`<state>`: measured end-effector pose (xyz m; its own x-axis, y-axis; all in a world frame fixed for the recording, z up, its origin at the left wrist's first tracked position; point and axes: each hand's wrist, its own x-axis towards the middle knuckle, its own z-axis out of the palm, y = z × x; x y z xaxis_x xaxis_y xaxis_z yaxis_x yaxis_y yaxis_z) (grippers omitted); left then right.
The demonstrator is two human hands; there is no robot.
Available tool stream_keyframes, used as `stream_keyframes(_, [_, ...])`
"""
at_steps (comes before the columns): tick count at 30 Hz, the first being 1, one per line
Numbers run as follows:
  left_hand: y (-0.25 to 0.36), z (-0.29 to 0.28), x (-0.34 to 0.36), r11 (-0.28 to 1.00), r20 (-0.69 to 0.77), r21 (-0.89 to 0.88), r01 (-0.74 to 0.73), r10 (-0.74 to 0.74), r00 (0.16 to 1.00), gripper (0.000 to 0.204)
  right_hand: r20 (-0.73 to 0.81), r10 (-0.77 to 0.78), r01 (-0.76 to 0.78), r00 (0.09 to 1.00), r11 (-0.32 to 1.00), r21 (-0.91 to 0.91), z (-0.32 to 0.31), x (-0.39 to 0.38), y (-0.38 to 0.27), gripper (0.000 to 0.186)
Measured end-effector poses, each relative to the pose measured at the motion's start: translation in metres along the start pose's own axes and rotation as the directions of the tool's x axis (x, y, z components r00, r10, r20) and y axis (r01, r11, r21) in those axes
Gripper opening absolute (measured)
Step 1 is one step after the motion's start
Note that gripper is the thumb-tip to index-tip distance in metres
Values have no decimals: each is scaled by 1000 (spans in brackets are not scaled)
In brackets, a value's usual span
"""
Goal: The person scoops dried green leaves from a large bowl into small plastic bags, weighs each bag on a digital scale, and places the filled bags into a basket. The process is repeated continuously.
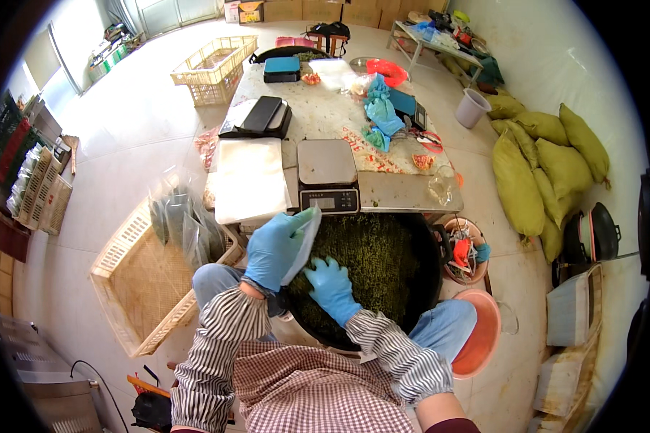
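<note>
My left hand (273,252), in a blue glove, grips a pale translucent plastic bag (304,244), held upright at the left side of a large black basin (430,289). Dark green granular material (368,267) fills the basin. My right hand (331,289), also gloved, is low over the material beside the bag, fingers apart and slightly curved, the tips touching or just above it. A scale (326,162) stands on the table edge behind the basin, with a stack of clear plastic bags (249,173) to its left.
A cream crate (115,270) with filled bags (188,224) is at my left. An orange basin (477,361) and a bucket (477,270) stand right of my knee. The table (325,112) holds more scales, blue plastic and scissors. Green sacks (520,187) lean along the right wall.
</note>
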<state>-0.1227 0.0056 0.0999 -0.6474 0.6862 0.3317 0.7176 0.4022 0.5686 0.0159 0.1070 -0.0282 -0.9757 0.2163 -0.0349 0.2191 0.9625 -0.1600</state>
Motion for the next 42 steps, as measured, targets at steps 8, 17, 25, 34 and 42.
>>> stream_keyframes(8, [21,63,-3,948,97,-314,54,-24,995,40,14,390,-179,921,391,903,-52,-63,87,45])
stream_keyframes(17, [65,110,-16,908,297,-346,235,-131,946,25,79,617,300,783,-486,821,-166,-94,54,36])
stream_keyframes(25, [75,130,-22,811,199,-483,330,-265,943,22,110,562,437,820,-738,514,-122,-66,60,54])
stream_keyframes(34, [71,170,-28,554,222,-709,436,-411,884,22,-115,710,340,694,-184,922,-128,-66,55,63])
stream_keyframes(42, [80,164,-28,247,398,-826,507,-383,834,19,26,610,241,792,-352,904,-100,-76,78,46])
